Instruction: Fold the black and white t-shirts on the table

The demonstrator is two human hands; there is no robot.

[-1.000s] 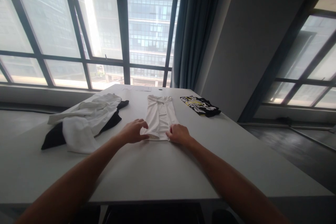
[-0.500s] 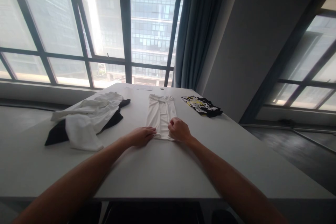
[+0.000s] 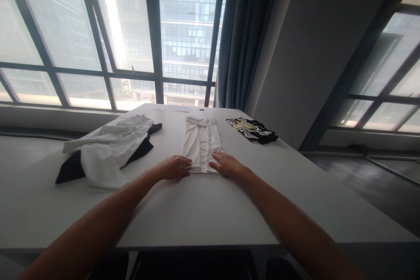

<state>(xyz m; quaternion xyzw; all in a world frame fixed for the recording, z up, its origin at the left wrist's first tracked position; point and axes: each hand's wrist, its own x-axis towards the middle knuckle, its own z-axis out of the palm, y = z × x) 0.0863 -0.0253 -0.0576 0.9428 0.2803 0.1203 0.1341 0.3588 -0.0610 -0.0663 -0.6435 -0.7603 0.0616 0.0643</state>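
A white garment [image 3: 202, 140], folded into a narrow upright rectangle, lies on the table straight ahead; it looks like a shirt. My left hand [image 3: 173, 167] is at its near left corner, fingers closed on the cloth edge, which lifts slightly there. On the near right corner my right hand [image 3: 226, 164] rests flat with the fingers stretched out. A raised strip of fabric runs down the garment's middle between the two hands.
On the left of the white table [image 3: 197, 214] lies a loose white garment [image 3: 108, 144] over a black one [image 3: 70, 168]. A folded black garment with white and yellow print [image 3: 251, 130] sits at the right. Windows and a curtain [image 3: 243, 39] stand behind.
My right hand has opened from a pinch and now lies flat on the cloth. The left hand has shifted slightly left with the garment's near left edge.
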